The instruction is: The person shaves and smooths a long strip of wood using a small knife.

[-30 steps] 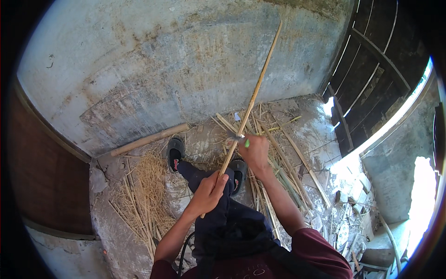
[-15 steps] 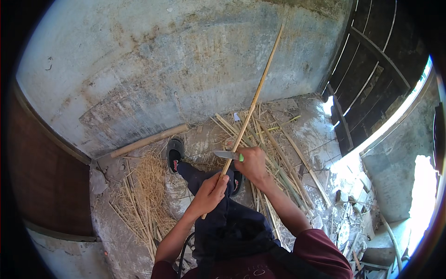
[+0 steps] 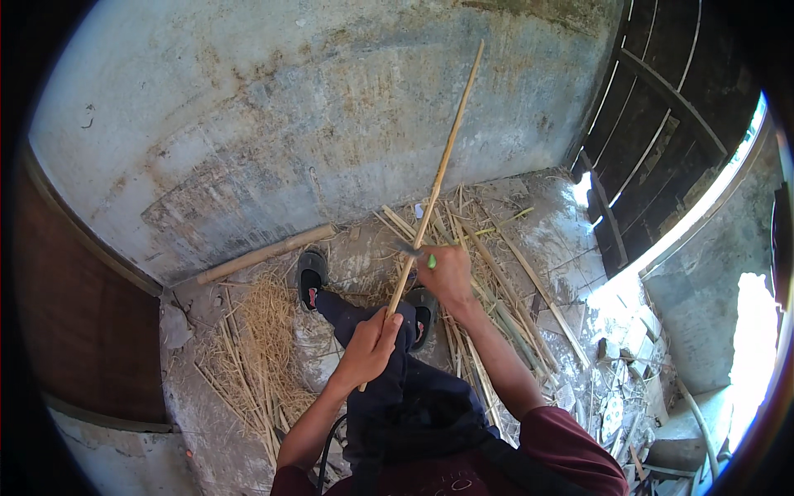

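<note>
A long, thin bamboo strip (image 3: 447,153) slants up and away from my lap toward the wall. Its near end is gripped by my left hand (image 3: 370,345), closed around it above my thigh, with a short end showing below the fist. Farther along the strip, my right hand (image 3: 447,274) is closed on a knife (image 3: 408,248) with a green handle. The blade lies across the strip and looks blurred; the right fingers are partly hidden behind the hand.
A heap of fine shavings (image 3: 269,331) lies left of my feet. Several bamboo strips (image 3: 529,273) are scattered on the right. A bamboo pole (image 3: 265,255) rests along the foot of the wall (image 3: 331,124). Rubble (image 3: 637,347) lies near the dark wooden door (image 3: 662,132).
My right hand and the knife have moved slightly farther up the strip, and the blade has turned. The strip's far end has swung a little to the left.
</note>
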Action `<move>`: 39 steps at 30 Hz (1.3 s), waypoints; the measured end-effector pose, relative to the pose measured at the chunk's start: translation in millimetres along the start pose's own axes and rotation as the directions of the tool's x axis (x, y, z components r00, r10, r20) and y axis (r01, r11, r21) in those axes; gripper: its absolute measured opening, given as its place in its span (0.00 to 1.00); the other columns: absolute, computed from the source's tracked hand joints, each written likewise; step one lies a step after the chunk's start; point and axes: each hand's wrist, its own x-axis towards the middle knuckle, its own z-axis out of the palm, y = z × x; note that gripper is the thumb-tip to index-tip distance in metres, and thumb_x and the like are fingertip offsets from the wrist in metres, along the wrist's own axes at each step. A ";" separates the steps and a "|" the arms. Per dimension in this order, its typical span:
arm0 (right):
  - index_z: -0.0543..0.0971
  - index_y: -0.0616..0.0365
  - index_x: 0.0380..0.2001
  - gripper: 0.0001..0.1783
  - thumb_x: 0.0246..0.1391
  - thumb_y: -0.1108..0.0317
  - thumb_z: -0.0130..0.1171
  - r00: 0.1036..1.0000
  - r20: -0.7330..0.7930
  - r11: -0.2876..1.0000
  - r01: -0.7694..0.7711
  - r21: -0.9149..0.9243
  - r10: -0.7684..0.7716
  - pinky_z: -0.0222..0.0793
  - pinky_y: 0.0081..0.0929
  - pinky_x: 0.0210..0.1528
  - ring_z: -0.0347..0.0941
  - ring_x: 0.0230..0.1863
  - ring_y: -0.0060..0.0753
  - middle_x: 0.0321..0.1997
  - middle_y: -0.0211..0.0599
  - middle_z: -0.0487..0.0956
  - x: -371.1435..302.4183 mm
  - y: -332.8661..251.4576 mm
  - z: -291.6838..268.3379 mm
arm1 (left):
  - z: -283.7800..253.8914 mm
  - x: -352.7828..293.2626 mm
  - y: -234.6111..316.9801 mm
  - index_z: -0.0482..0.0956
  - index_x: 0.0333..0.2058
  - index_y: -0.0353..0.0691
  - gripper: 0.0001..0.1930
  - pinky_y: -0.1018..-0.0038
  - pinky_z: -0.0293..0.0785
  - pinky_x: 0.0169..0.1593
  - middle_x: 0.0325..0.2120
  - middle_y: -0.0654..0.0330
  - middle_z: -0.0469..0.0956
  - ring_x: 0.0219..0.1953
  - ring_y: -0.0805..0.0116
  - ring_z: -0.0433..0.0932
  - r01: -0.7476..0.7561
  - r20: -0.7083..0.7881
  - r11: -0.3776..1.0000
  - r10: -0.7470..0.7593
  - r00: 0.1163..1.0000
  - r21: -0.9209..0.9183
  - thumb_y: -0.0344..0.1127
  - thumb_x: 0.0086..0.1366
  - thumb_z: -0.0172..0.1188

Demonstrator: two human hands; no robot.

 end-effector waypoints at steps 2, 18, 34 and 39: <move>0.89 0.54 0.32 0.08 0.46 0.70 0.66 0.998 -0.017 0.998 -0.058 0.010 0.058 0.79 0.49 0.36 0.81 0.29 0.58 0.24 0.50 0.82 7.6 6.6 1.0 | -2.5 -0.9 -0.5 0.69 0.35 0.34 0.19 0.65 0.63 0.25 0.15 0.57 0.68 0.18 0.67 0.69 -0.006 -0.021 0.995 0.008 1.000 0.104 0.45 0.82 0.48; 0.85 0.55 0.24 0.04 0.40 0.71 0.65 0.995 0.021 0.994 0.094 -0.048 -0.093 0.77 0.52 0.32 0.81 0.28 0.58 0.22 0.49 0.81 4.5 -2.0 -6.6 | -2.6 4.1 15.2 0.70 0.37 0.31 0.17 0.53 0.63 0.27 0.17 0.41 0.72 0.24 0.35 0.76 -0.090 -0.052 0.953 0.110 0.993 0.288 0.41 0.80 0.50; 0.90 0.50 0.36 0.15 0.39 0.71 0.67 0.984 -0.157 0.986 -0.106 -0.131 0.085 0.78 0.52 0.39 0.82 0.34 0.58 0.27 0.49 0.84 49.6 32.1 -1.3 | -12.3 -2.9 17.7 0.72 0.37 0.33 0.17 0.59 0.66 0.26 0.16 0.51 0.72 0.19 0.51 0.75 -0.038 -0.081 0.950 0.066 0.995 0.309 0.42 0.80 0.50; 0.90 0.52 0.36 0.15 0.40 0.71 0.67 0.976 -0.188 0.984 -0.129 -0.121 0.105 0.78 0.53 0.39 0.82 0.33 0.60 0.27 0.50 0.84 52.9 38.3 -1.3 | -17.2 0.0 20.2 0.72 0.36 0.33 0.18 0.60 0.65 0.26 0.17 0.52 0.71 0.19 0.55 0.73 -0.036 -0.063 0.950 0.058 0.996 0.311 0.43 0.80 0.50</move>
